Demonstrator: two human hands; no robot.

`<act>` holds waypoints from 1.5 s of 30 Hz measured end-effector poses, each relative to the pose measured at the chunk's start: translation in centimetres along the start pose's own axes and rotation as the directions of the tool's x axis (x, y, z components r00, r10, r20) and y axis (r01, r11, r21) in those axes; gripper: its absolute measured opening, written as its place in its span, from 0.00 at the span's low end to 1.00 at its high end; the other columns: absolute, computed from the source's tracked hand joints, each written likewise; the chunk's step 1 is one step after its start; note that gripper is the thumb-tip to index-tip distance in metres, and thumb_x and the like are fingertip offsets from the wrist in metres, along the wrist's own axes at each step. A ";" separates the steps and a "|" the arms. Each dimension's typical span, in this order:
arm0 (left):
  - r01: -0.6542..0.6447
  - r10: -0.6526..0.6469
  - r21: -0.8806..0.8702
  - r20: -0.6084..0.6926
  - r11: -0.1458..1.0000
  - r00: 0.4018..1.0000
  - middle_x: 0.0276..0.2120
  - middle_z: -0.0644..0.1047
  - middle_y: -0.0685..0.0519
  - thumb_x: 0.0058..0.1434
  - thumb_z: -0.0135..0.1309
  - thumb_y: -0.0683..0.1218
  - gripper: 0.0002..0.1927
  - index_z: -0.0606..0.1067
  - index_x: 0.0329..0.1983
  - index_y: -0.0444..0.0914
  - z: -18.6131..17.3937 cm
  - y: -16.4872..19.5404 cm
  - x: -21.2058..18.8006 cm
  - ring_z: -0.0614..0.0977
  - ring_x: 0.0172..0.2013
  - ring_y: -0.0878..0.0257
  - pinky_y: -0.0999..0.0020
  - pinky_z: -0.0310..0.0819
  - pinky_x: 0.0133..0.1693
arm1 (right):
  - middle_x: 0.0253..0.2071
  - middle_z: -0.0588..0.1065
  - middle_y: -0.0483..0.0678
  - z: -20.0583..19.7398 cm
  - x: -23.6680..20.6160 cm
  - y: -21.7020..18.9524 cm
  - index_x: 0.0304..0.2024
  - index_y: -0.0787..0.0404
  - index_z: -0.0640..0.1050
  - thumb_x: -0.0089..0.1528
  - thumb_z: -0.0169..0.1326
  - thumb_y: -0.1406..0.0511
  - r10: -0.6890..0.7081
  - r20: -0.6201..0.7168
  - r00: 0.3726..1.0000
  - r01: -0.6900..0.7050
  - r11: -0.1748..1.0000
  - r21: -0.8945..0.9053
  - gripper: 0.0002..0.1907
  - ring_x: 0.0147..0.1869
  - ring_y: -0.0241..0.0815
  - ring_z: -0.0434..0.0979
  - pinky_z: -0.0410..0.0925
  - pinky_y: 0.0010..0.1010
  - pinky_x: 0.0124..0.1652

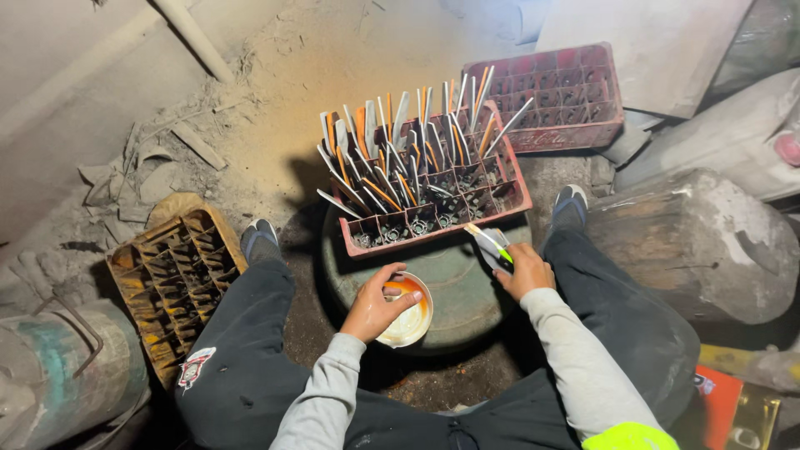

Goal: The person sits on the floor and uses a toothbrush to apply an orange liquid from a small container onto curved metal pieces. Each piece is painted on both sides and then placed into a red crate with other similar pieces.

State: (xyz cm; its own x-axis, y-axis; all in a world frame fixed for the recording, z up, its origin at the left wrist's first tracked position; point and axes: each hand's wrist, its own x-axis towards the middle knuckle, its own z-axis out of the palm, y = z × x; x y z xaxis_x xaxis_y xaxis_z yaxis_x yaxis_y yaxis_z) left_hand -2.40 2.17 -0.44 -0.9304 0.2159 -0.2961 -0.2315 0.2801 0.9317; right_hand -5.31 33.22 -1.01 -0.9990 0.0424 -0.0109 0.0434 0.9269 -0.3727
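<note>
Head view: the left hand (375, 304) grips the rim of a small white bowl (407, 312) streaked with orange paint, resting on a round green drum (454, 283) between the person's knees. The right hand (525, 271) is closed around a thin white stick (490, 242) with a yellow-green end, just beside the near corner of a red crate (433, 221) that stands on the drum, packed with upright white and orange sticks. 1 more red crate (575, 92) lies behind it, and a brown crate (171, 271) sits on the dusty floor to the left.
</note>
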 end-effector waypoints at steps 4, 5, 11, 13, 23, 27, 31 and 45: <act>0.031 -0.032 0.015 0.015 0.999 0.999 0.50 0.80 0.48 0.50 0.69 0.55 0.36 0.73 0.61 0.39 -0.1 -0.3 0.2 0.85 0.45 0.57 0.63 0.81 0.45 | 0.49 0.78 0.50 -0.6 0.2 -0.4 0.50 0.55 0.77 0.53 0.66 0.61 0.005 0.060 0.998 -0.002 0.999 -0.043 0.23 0.52 0.59 0.78 0.71 0.48 0.48; 0.032 -0.032 0.023 0.011 0.999 0.999 0.49 0.81 0.48 0.50 0.69 0.54 0.36 0.73 0.61 0.40 -0.1 -0.4 0.3 0.85 0.45 0.58 0.63 0.81 0.44 | 0.48 0.79 0.51 -0.9 0.2 -0.4 0.50 0.55 0.77 0.54 0.66 0.61 0.020 0.084 0.996 -0.016 0.998 -0.054 0.22 0.51 0.59 0.78 0.71 0.48 0.48; -0.019 0.019 0.061 0.001 0.998 1.000 0.46 0.82 0.47 0.54 0.67 0.55 0.31 0.75 0.59 0.40 0.5 -0.9 0.5 0.86 0.45 0.58 0.64 0.81 0.46 | 0.39 0.79 0.57 -2.5 -0.7 0.9 0.45 0.60 0.77 0.55 0.68 0.61 -0.024 0.100 0.995 0.004 0.982 0.191 0.20 0.46 0.60 0.79 0.72 0.43 0.44; -0.044 0.044 0.047 -0.002 0.998 0.999 0.47 0.82 0.47 0.58 0.64 0.55 0.28 0.76 0.59 0.39 1.0 -1.0 0.5 0.85 0.46 0.58 0.64 0.80 0.47 | 0.36 0.78 0.49 -2.8 -1.5 1.3 0.44 0.61 0.78 0.58 0.67 0.63 -0.154 0.231 0.961 -0.005 0.824 0.567 0.15 0.39 0.45 0.79 0.71 0.35 0.41; -0.299 0.285 -0.060 -0.174 0.952 0.943 0.46 0.79 0.44 0.60 0.65 0.50 0.20 0.71 0.47 0.35 3.1 0.0 -1.5 0.82 0.46 0.53 0.61 0.77 0.51 | 0.23 0.66 0.38 -0.3 -5.6 -3.7 0.43 0.59 0.74 0.59 0.62 0.69 0.066 0.426 0.902 -0.430 0.050 0.902 0.12 0.17 0.27 0.60 0.53 0.23 0.17; -0.390 0.391 0.028 -0.061 0.920 0.918 0.44 0.80 0.44 0.54 0.67 0.45 0.21 0.73 0.46 0.34 5.3 1.0 -3.3 0.81 0.48 0.53 0.61 0.73 0.53 | 0.22 0.67 0.39 2.3 -6.6 -6.8 0.40 0.61 0.73 0.60 0.62 0.69 0.216 0.388 0.896 -0.392 -0.029 0.920 0.10 0.17 0.27 0.60 0.52 0.23 0.17; -0.355 0.355 0.013 -0.074 0.935 0.932 0.41 0.81 0.46 0.56 0.66 0.44 0.17 0.74 0.45 0.34 5.5 1.5 -3.4 0.83 0.47 0.54 0.63 0.75 0.53 | 0.22 0.68 0.40 3.2 -7.4 -8.8 0.38 0.60 0.73 0.61 0.61 0.68 0.262 0.407 0.875 -0.391 -0.113 0.913 0.09 0.16 0.28 0.60 0.51 0.24 0.16; -0.331 0.202 -0.387 -0.337 0.861 0.919 0.38 0.77 0.53 0.66 0.53 0.41 0.09 0.72 0.48 0.36 -3.3 -0.2 -1.2 0.78 0.35 0.70 0.75 0.77 0.36 | 0.30 0.76 0.57 5.2 -8.0 -6.6 0.51 0.61 0.68 0.68 0.49 0.62 0.120 0.171 0.978 -0.183 0.889 0.419 0.12 0.36 0.61 0.79 0.68 0.50 0.40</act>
State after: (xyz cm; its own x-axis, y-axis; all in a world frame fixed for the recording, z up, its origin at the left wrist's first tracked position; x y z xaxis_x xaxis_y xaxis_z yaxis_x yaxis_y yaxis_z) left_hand -2.16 -1.26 0.42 -0.9981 -0.0604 -0.0129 -0.0011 -0.1920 0.9814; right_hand 2.38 24.81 -3.24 -0.9727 0.0890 -0.2144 0.2187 0.6606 -0.7182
